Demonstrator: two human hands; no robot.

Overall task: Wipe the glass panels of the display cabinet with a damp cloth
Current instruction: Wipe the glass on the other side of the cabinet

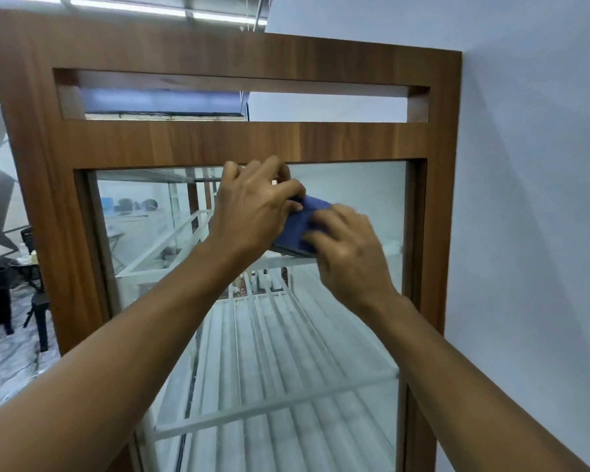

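Note:
A tall display cabinet with a brown wooden frame (65,199) stands in front of me, its glass panel (361,199) set below a wooden crossbar. Both my hands are raised near the top of the glass. A folded blue cloth (298,229) sits between them in front of the pane. My left hand (252,206) grips the cloth's upper left edge with curled fingers. My right hand (348,247) holds its lower right side, fingers bent over it. Most of the cloth is hidden behind the hands.
White slatted shelves (273,352) show through the glass. A pale wall (532,199) runs close along the cabinet's right side. To the left, a marble-patterned floor (0,362) holds dark stools (38,311) and a small table with bottles (24,257).

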